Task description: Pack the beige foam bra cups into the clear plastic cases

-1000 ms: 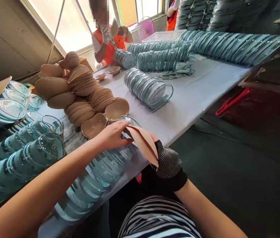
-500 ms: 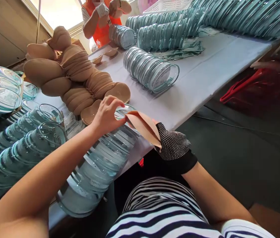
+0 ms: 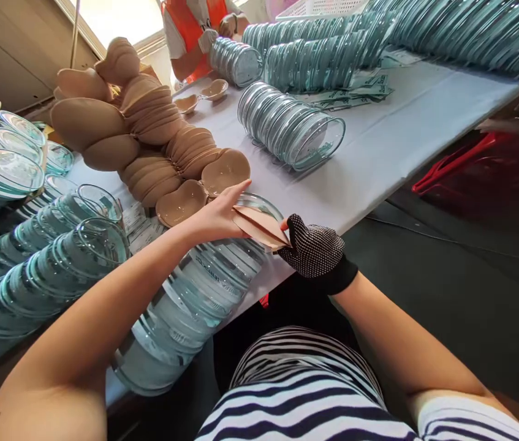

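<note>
A beige stick-on bra [image 3: 261, 228], its two cups folded together, is between my hands. My bare left hand [image 3: 222, 213] has its fingers at the bra's left end, partly hidden behind it, with the thumb raised. At the other end, my right hand [image 3: 317, 248], in a black glove with white dots, pinches the bra's edge. Just beneath them, a row of clear plastic cases [image 3: 204, 300] lies along the table edge. Shiny beige bra cups [image 3: 181, 203] are stacked close beyond my left hand.
More clear cases [image 3: 289, 125] lie in a row on the white table [image 3: 378, 135]. Other cases [image 3: 57, 257] fill the left side. Across the table a person in an orange vest [image 3: 185, 30] handles cases. A red bag [image 3: 461, 165] is at the right.
The bra has tilted flatter and sits lower over the cases. My left thumb has lifted away from it, while my gloved right hand has turned and its thumb now shows.
</note>
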A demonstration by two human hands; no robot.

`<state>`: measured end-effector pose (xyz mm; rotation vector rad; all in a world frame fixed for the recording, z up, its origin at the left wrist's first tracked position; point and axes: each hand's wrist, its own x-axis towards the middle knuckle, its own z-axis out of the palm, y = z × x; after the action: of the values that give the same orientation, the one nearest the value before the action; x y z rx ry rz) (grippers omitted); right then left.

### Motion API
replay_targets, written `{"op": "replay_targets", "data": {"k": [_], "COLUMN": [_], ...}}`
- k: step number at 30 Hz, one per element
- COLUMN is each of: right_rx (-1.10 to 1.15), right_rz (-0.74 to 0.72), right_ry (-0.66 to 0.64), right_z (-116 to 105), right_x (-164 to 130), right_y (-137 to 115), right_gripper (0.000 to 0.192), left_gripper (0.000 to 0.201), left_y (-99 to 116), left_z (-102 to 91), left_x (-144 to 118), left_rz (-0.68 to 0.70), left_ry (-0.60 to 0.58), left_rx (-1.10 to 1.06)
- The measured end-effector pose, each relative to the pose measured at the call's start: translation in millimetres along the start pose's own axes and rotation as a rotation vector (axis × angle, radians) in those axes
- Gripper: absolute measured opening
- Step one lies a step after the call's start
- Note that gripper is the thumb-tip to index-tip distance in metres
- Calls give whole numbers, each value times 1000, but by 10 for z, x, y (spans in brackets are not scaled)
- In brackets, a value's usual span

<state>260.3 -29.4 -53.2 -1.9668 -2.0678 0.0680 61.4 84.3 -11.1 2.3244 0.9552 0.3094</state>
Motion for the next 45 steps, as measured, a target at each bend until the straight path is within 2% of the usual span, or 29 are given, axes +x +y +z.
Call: {"op": "replay_targets", "data": {"k": [2, 4, 6, 8, 10, 12, 14, 16, 18, 23, 26, 30, 35, 39, 42, 45], "right_rx": [-9, -36, -48, 8, 161, 388, 616, 775, 851, 792, 871, 1004, 1099, 882, 786, 868], "right_rz": [6, 72, 147, 155, 103, 43, 0, -30, -52, -24, 29, 15, -49, -50, 33, 128], "right_ry": [40, 64, 74, 66, 45, 21, 27, 76, 146, 273, 249, 214, 183, 198, 214, 177], "right_z": [137, 243, 301, 308, 277, 233, 200, 192, 212, 292, 303, 273, 230, 215, 224, 217], "right_x": [-3, 61, 142, 181, 152, 70, -20, -80, -92, 5, 54, 91, 147, 192, 227, 269], "right_y": [43, 34, 8, 10, 67, 164, 255, 297, 278, 141, 137, 227, 257, 176, 149, 159], "right_gripper": [39, 36, 35, 33, 34, 40, 41, 36, 33, 28, 29, 34, 41, 32, 30, 31], "left_gripper": [110, 109, 106, 101, 96, 91, 76, 56, 44, 34, 19, 36, 33, 27, 23, 19], "left_y": [40, 66, 69, 56, 44, 47, 68, 98, 124, 152, 176, 212, 221, 194, 164, 140], "left_z": [-15, -28, -34, -29, -11, 14, 34, 37, 22, -48, -78, -94, -71, -51, -46, -42], "left_x": [6, 11, 10, 3, -8, -16, -19, -15, -12, -57, -109, -125, -69, -53, -66, -79], "left_rz": [21, 35, 39, 47, 69, 96, 114, 129, 155, 233, 308, 393, 377, 335, 315, 272], "left_ry": [-44, -69, -70, -61, -19, 94, 214, 236, 193, 169, 172, 129, 70, 97, 86, 81], "left_rx": [31, 47, 62, 75, 105, 172, 246, 286, 296, 281, 300, 411, 413, 329, 280, 264]}}
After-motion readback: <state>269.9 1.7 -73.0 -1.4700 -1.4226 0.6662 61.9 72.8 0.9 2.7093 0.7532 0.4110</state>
